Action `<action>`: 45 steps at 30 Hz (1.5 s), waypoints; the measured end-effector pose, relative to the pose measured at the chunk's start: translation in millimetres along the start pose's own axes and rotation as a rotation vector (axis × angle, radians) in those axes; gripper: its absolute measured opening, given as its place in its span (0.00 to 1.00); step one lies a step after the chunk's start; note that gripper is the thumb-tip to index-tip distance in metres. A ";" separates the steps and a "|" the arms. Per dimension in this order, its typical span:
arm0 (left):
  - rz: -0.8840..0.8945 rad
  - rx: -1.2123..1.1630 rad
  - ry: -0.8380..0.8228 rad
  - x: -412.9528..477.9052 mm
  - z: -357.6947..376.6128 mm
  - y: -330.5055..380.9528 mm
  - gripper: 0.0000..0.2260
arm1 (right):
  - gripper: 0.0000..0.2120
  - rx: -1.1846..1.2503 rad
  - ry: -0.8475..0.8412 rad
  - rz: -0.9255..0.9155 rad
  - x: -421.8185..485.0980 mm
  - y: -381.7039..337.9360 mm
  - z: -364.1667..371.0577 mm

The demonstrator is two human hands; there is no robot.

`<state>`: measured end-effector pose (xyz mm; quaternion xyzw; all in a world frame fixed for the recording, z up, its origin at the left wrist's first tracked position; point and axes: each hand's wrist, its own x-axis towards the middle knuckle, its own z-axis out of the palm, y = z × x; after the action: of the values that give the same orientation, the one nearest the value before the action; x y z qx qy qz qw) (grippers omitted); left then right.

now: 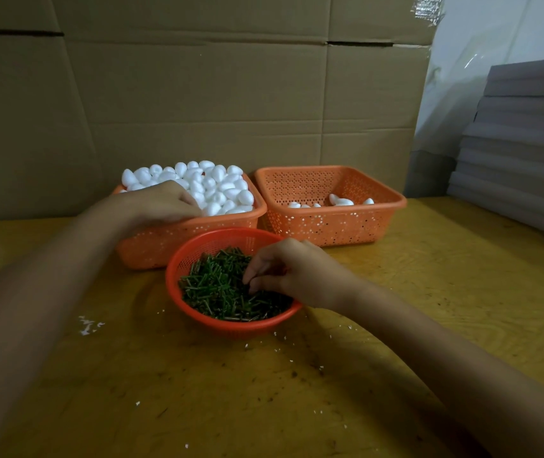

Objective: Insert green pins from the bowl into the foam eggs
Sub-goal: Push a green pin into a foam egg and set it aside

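The left hand (161,201) is laid on the heaped foam eggs (217,186) in the orange basket (181,239) beneath it, fingers curled down; whether an egg is gripped cannot be told. The right hand (292,272) is set in the red bowl (178,259), fingertips (250,279) drawn narrow and pinched on green pins (217,289) directly under them. A second basket (330,226) is seen beyond it.

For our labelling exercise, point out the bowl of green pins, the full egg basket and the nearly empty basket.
Bowl of green pins (221,241): head view, bare back inner wall.
Full egg basket (164,246): head view, front wall.
Nearly empty basket (326,226): head view, front wall.
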<state>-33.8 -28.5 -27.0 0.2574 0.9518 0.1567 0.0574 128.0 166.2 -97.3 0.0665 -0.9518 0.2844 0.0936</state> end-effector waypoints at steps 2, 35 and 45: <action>0.009 -0.073 -0.018 4.0 2.0 -7.5 0.17 | 0.07 -0.001 0.003 -0.004 0.2 0.2 0.6; 0.488 -0.864 0.119 -102.5 71.9 30.3 0.10 | 0.07 -0.023 0.005 -0.019 0.6 -3.2 2.2; 0.514 -0.879 0.261 -110.6 83.4 19.6 0.16 | 0.06 -0.278 0.155 -0.046 -5.4 -16.6 4.2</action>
<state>86.5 -46.2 -96.2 0.4127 0.7016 0.5809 0.0004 135.7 150.5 -93.1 0.0525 -0.9702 0.1518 0.1814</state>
